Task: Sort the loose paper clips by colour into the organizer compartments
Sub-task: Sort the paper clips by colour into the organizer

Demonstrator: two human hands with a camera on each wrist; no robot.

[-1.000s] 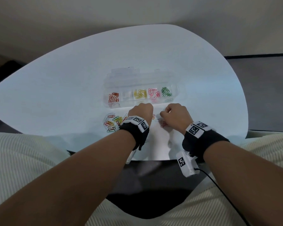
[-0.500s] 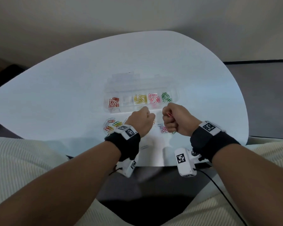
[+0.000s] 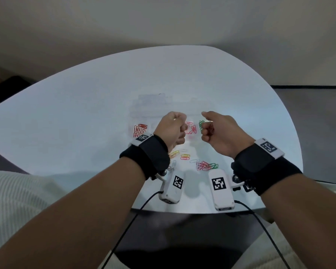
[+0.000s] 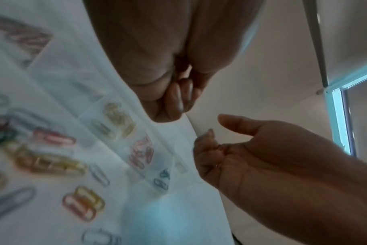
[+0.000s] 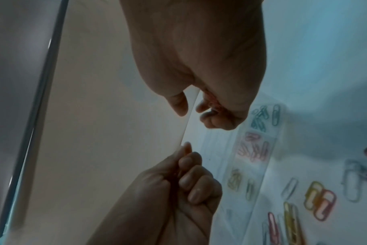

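Observation:
A clear organizer (image 3: 132, 121) lies mid-table with red clips (image 3: 140, 129), pink clips (image 3: 190, 128) and green clips (image 3: 201, 124) in separate compartments; my left hand hides the yellow ones in the head view, but the yellow clips (image 5: 234, 180) show in the right wrist view. My left hand (image 3: 177, 126) hovers over the organizer with fingers curled and thumb pressed to forefinger; a pale glint sits in the pinch. My right hand (image 3: 207, 126) hovers over the green compartment, thumb out, fingers curled round reddish clips (image 5: 212, 101). Loose clips (image 3: 205, 165) lie near the front edge.
More loose clips (image 3: 185, 156) lie between my wrists on the white table (image 3: 81, 117), some hidden under the left wrist. The wrist cameras (image 3: 221, 188) and their cables hang over the table's near edge. A dark floor lies to the right.
Both hands have lifted off the loose clips and moved forward over the organizer. The right hand came up holding reddish clips.

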